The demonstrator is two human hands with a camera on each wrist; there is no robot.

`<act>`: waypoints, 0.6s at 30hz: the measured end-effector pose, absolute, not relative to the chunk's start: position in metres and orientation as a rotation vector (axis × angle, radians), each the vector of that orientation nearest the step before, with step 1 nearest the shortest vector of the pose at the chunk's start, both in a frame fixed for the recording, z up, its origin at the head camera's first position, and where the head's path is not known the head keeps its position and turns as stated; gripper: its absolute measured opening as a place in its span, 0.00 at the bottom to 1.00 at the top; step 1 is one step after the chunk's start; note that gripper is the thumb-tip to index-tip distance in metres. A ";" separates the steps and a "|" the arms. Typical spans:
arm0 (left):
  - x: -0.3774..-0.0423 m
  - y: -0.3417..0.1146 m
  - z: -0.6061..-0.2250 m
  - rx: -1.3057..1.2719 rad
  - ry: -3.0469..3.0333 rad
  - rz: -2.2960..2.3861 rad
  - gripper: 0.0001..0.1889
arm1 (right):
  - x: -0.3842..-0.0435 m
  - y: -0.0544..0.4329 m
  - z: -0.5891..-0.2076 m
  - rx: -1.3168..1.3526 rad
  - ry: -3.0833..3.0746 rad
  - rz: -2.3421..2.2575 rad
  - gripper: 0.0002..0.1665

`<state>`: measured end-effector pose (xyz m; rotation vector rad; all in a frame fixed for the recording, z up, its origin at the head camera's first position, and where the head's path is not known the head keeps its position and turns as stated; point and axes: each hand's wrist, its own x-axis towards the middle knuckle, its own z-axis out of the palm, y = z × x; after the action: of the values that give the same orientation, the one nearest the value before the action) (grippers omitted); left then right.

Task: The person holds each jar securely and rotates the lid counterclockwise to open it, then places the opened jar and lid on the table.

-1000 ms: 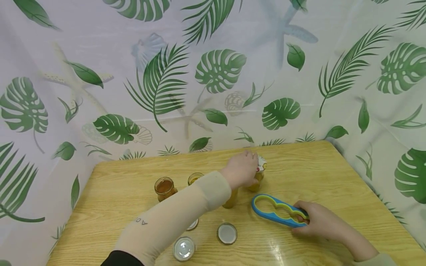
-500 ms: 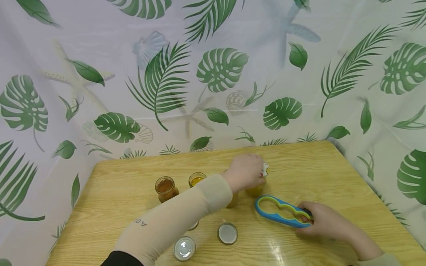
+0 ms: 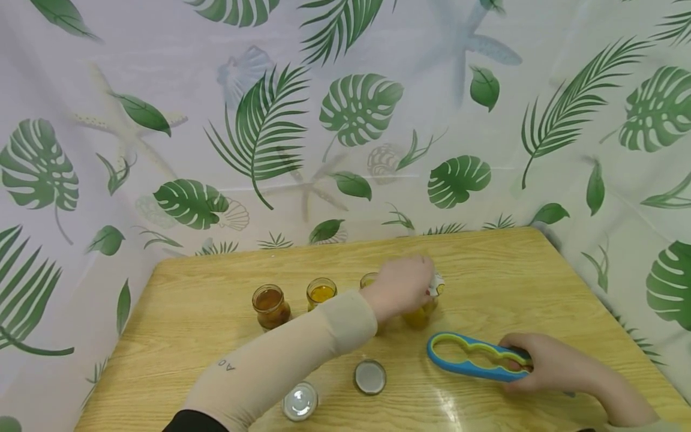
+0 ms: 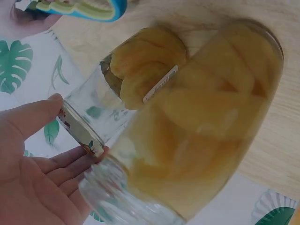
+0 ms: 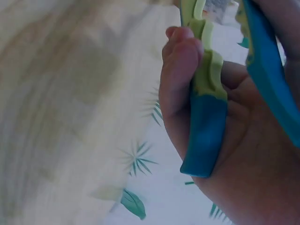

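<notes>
In the head view my left hand (image 3: 402,285) reaches across to a glass jar (image 3: 418,317) with a patterned lid (image 3: 437,285). The left wrist view shows thumb and fingers gripping that lid (image 4: 80,131) at its edge. Yellowish fruit pieces fill the lower part of the jar (image 4: 150,61). Right beside it is a lidless jar (image 4: 197,117) of similar fruit, its threaded neck bare. My right hand (image 3: 561,366) holds a blue jar opener (image 3: 475,360) with a yellow-green scalloped inside. In the right wrist view fingers curl round one arm of the opener (image 5: 206,126).
Two more lidless jars, one brownish (image 3: 270,306) and one amber (image 3: 322,294), stand to the left. A loose lid (image 3: 369,377) lies nearer on the wooden table (image 3: 205,300), with another round lid (image 3: 300,402) close to my left sleeve. A leaf-print cloth (image 3: 356,180) hangs behind.
My left hand and the lidded jar have shifted a little right and nearer. The right hand has moved right with the jar opener, away from the jars.
</notes>
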<state>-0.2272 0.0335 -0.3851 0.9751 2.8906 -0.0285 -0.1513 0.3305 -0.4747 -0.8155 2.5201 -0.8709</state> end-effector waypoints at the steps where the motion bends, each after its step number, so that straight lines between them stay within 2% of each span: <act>1: -0.226 0.034 -0.386 0.984 2.885 -0.017 0.19 | -0.151 0.332 -0.473 -0.837 2.508 -0.884 0.18; 11: -0.221 0.039 -0.388 0.989 2.859 0.074 0.19 | -0.150 0.344 -0.458 -0.870 2.461 -0.917 0.20; 18: -0.216 0.040 -0.388 0.869 2.856 0.289 0.20 | -0.149 0.348 -0.458 -0.869 2.468 -0.943 0.20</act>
<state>-0.2162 0.0395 -0.3879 0.8688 2.8561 0.2890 -0.1487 0.3476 -0.4582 -0.8692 2.4684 -0.9427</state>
